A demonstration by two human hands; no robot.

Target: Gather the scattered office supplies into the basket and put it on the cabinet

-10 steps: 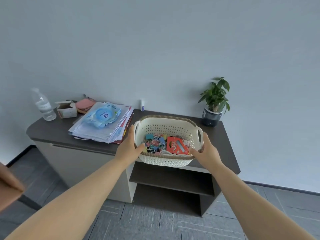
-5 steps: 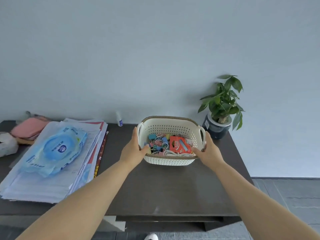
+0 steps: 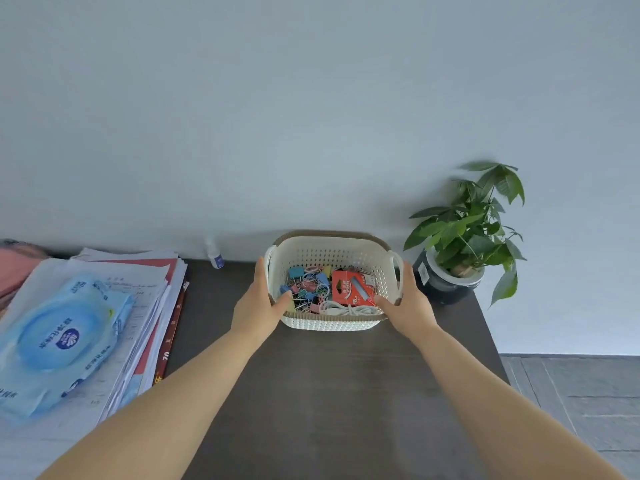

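Note:
A cream perforated basket [image 3: 332, 252] with a brown rim sits on the dark cabinet top [image 3: 329, 393], close to the back wall. Inside lie coloured binder clips [image 3: 306, 289], a red staple box [image 3: 351, 288] and a white cable [image 3: 346, 310]. My left hand [image 3: 258, 306] grips the basket's left side, thumb over the rim. My right hand [image 3: 410, 304] grips the right side the same way. Both forearms stretch forward over the cabinet.
A potted green plant [image 3: 464, 237] stands just right of the basket. A small white bottle [image 3: 214, 254] stands by the wall on its left. A paper stack [image 3: 145, 306] with a blue wipes pack [image 3: 59, 334] fills the left. The cabinet's right edge drops to grey floor.
The basket, held in both hands, has gone from the cabinet's front edge to the back near the wall. My view has come closer over the cabinet top.

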